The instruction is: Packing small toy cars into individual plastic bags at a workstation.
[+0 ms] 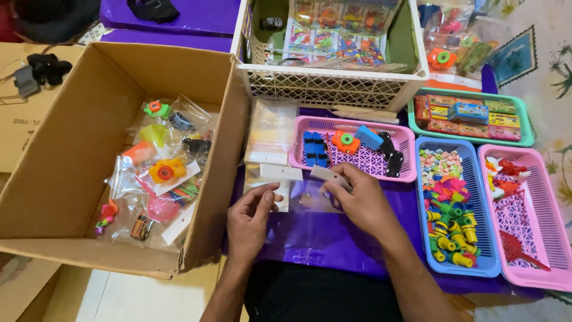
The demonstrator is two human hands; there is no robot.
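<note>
My right hand (357, 200) pinches the white header of a small clear plastic bag (316, 194) that lies on the purple cloth (322, 238). My left hand (253, 214) rests beside it, fingers curled, its fingertips on the edge of another clear bag (265, 179). Just beyond both hands a pink tray (405, 140) holds blue, black and orange toy pieces. A stack of empty clear bags (271, 131) lies to the left of that tray.
An open cardboard box (65, 155) at left holds several filled toy bags. A white basket (333, 83) stands at the back. At right are a blue tray (485, 238) of coloured pieces, a pink tray (548, 238) and a green tray (524, 119).
</note>
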